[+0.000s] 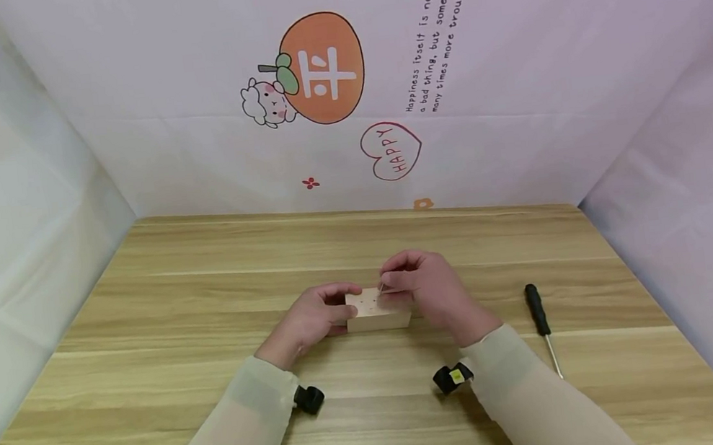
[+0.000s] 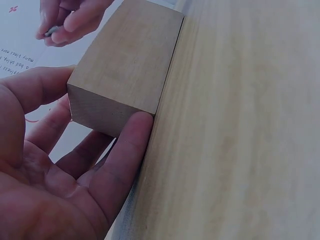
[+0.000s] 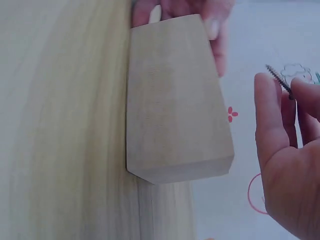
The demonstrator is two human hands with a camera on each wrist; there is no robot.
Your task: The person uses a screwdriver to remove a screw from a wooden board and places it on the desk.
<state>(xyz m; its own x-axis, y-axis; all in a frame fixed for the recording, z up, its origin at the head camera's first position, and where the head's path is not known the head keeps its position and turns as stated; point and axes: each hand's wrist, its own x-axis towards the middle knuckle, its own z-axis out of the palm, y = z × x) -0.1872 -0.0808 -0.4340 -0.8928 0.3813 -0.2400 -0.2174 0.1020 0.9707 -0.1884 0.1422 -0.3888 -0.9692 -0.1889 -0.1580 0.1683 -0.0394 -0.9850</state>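
Observation:
A pale wooden block (image 1: 378,322) lies on the table in front of the person, with several small dark marks on its top. At its left end, the left hand (image 1: 313,319) grips the block; in the left wrist view, thumb and fingers bend around that end (image 2: 97,110). Over the right part of the top, the right hand (image 1: 434,290) pinches a small dark screw (image 3: 278,80) between thumb and fingers. In the right wrist view the screw is tilted, its threaded tip free of the fingers. Whether it touches the block cannot be told.
To the right of the right forearm lies a screwdriver (image 1: 537,311) with a black handle, its shaft toward the person. The wood-grain table (image 1: 205,267) is bordered by printed white cloth (image 1: 206,158) at the back and plain-looking cloth at both sides.

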